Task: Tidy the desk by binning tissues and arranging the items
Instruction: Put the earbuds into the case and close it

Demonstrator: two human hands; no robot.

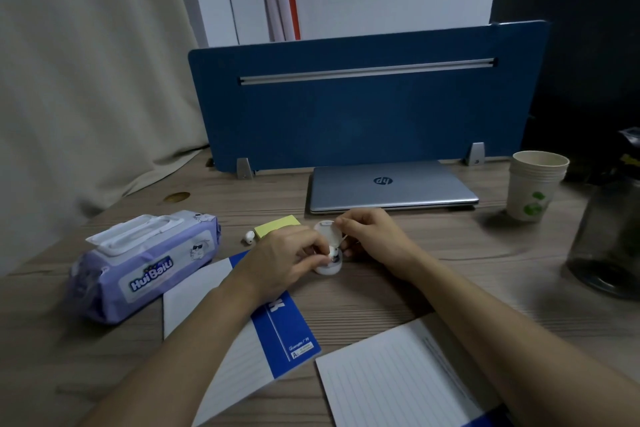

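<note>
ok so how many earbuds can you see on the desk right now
2. One earbud lies loose beside the yellow sticky notes. The other earbud sits in the open case, pinched by the left hand. Hands may hide more.

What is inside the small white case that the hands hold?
The open earbud case holds one white earbud, which the left hand pinches. The right hand holds the lid. The fingers cover the rest of the inside. A second earbud lies outside it.

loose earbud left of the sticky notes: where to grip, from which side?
Pinch the earbud across its rounded white body, coming from above and the left. It lies alone on the desk; the yellow sticky notes crowd its right side. Its exact pose is too small to tell.
</note>
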